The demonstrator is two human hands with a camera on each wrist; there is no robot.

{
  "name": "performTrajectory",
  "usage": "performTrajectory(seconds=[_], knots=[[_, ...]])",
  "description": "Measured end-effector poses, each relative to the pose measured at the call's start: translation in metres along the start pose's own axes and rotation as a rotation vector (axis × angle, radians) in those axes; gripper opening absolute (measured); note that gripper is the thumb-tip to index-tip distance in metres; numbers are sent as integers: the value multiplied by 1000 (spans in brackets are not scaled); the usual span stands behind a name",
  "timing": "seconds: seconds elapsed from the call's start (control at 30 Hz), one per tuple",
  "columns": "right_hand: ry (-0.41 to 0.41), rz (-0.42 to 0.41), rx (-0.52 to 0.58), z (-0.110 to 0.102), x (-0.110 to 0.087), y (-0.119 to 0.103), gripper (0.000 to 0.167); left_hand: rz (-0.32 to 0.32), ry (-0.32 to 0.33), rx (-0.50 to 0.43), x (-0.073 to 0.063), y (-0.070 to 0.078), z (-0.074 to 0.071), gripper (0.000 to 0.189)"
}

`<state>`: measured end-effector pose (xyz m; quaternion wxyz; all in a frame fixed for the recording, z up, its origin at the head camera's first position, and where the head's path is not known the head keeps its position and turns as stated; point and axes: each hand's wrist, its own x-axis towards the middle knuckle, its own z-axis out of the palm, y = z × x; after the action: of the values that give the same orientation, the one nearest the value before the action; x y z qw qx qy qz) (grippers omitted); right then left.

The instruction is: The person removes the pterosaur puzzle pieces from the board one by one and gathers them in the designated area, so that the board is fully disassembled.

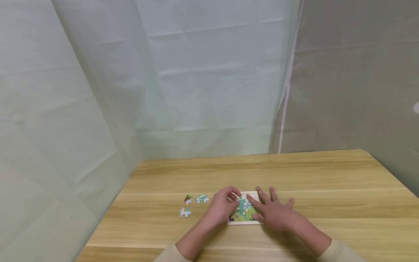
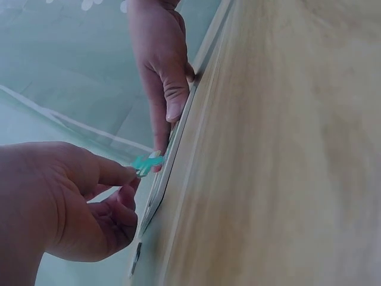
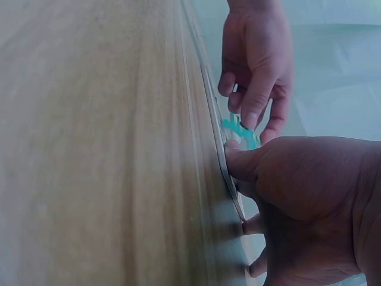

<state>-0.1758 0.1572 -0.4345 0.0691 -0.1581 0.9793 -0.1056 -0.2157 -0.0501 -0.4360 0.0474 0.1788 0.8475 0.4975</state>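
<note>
A teal jigsaw piece (image 2: 146, 164) is pinched between thumb and fingers of my left hand (image 1: 222, 206), just above the puzzle board's surface. The puzzle board (image 1: 245, 223) has a pale frame and a partly filled green and blue picture. Along its right side my right hand (image 1: 275, 214) lies with fingers spread, the thumb and index on the board and other fingertips on the table. In the right wrist view the teal piece hangs tilted from the left fingertips. Both hands cover parts of the board.
Left of the board lie three loose jigsaw pieces: a brown and green one (image 1: 188, 199), a white and green one (image 1: 202, 199) and a pale blue one (image 1: 185, 212). All rest on a wood-grain table (image 1: 157, 233), with pale cloth (image 1: 212, 80) hanging behind.
</note>
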Motion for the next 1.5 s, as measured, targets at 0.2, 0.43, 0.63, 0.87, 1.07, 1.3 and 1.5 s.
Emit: performTrajectory(seconds=[0.2,0.43,0.63,0.87,1.07,1.3,1.5], knots=[[0,1,2,0,1,-1,61,-3,8,-3,-2,-6,-7,16],[-1,6,-5,1,2,-2,61,35,9,19,-4,-16,-16,13],[-9,5,0,1,2,-2,61,34,30,24,-9,-24,-30,13],[-16,-3,21,1,1,-2,62,12,34,42,-17,-33,-49,14],[-9,-16,20,1,1,-1,63,-5,46,81,-24,-43,-63,15],[-7,-20,32,0,0,-1,63,1,40,102,-29,-51,-77,15],[-11,-23,40,0,0,-2,62,-29,26,122,-36,-53,-89,16]])
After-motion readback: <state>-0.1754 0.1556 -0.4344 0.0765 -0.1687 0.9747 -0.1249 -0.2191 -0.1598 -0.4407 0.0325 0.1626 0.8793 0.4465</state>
